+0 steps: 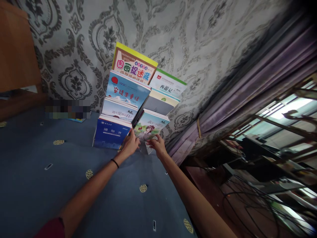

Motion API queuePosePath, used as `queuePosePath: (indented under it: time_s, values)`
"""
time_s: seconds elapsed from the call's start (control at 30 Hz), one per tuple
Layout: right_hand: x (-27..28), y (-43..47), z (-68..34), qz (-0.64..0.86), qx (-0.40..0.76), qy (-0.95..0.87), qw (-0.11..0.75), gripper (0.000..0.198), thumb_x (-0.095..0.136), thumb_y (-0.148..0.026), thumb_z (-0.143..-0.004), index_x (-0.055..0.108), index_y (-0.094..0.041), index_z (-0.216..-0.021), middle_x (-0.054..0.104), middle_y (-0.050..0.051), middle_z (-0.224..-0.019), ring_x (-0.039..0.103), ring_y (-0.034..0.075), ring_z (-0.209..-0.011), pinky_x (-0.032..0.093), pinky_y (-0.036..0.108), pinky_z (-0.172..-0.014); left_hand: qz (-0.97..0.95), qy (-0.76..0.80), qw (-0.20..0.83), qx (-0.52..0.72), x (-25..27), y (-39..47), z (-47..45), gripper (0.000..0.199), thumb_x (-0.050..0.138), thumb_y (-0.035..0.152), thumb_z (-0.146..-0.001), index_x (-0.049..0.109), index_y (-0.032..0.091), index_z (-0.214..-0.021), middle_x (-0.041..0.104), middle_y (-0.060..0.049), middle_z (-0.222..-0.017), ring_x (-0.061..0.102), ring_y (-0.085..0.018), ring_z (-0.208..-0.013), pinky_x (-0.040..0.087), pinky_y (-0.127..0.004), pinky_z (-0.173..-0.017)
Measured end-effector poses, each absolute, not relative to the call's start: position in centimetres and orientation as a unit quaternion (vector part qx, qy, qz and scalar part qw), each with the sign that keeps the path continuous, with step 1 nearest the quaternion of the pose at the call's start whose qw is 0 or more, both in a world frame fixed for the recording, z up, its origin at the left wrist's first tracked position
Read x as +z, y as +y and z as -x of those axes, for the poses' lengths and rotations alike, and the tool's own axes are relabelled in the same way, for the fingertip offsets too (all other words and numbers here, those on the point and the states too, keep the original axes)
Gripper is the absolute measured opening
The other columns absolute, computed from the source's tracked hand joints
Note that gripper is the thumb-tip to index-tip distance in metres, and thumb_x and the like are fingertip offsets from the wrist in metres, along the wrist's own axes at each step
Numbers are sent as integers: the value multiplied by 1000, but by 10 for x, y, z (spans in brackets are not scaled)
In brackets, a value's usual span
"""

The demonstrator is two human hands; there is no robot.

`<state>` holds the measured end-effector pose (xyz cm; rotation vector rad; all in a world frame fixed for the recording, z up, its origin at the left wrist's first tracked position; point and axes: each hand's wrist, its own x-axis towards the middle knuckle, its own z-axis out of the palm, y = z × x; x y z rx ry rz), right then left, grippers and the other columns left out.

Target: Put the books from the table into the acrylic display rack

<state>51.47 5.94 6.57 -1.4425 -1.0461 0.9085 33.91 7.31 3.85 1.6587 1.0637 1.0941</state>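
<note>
Two stacks of books stand upright in steps against the wall. My right hand (157, 144) is closed on the lower edge of a pale green book (151, 127) with a drawn figure on its cover. My left hand (131, 142) is at that book's left side, by the gap between the stacks; its fingertips are partly hidden. Left of it stands a dark blue book (111, 134), below a white book (120, 110), a light blue book (128, 91) and a yellow-edged book (135, 62). Behind the green book are a grey book (158, 104) and another green-edged book (168, 84).
The books stand on a blue patterned cloth (74, 185). Behind rises a patterned wall (106, 33). A blurred item (68, 109) lies at the left, near a wooden cabinet (17, 49). At right hang purple curtains (223, 92), with cables (247, 198) below.
</note>
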Motion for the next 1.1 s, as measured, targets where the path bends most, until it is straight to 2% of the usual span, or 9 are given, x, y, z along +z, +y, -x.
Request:
queuePosePath:
  time_s: [0.17, 0.53, 0.7, 0.93, 1.1]
  values:
    - [63, 59, -516, 599, 376, -454, 542, 49, 62, -26, -65, 45, -22, -110, 71, -4, -67, 68, 16, -57, 46, 20, -48, -676, 432, 417, 426, 37, 75, -338, 85, 43, 20, -94, -12, 10, -157, 75, -5, -85, 65, -12, -56, 47, -21, -55]
    - [61, 62, -509, 601, 341, -489, 532, 36, 59, -23, -69, 47, -23, -103, 68, -3, -66, 68, 17, -55, 47, 22, -48, -697, 430, 394, 417, 36, 76, -335, 83, 42, 19, -94, -11, 9, -157, 71, -1, -77, 64, -14, -57, 52, -25, -62]
    - [63, 62, -507, 608, 332, -493, 527, 31, 56, -21, -71, 46, -23, -101, 69, -2, -67, 67, 17, -53, 46, 23, -47, -700, 439, 391, 405, 36, 76, -335, 81, 42, 19, -95, -9, 10, -157, 73, -3, -80, 65, -15, -58, 53, -26, -64]
    - [62, 62, -509, 605, 345, -481, 532, 38, 60, -25, -70, 47, -23, -106, 70, -3, -68, 68, 17, -54, 44, 22, -47, -698, 421, 409, 409, 37, 75, -333, 80, 41, 18, -95, -9, 10, -157, 73, -4, -82, 67, -15, -58, 49, -22, -55]
    - [62, 59, -506, 603, 336, -481, 540, 51, 58, -24, -71, 46, -20, -121, 71, -2, -67, 68, 19, -55, 45, 23, -47, -693, 424, 401, 424, 39, 75, -333, 83, 41, 20, -95, -13, 7, -156, 74, -6, -83, 67, -15, -59, 51, -24, -57]
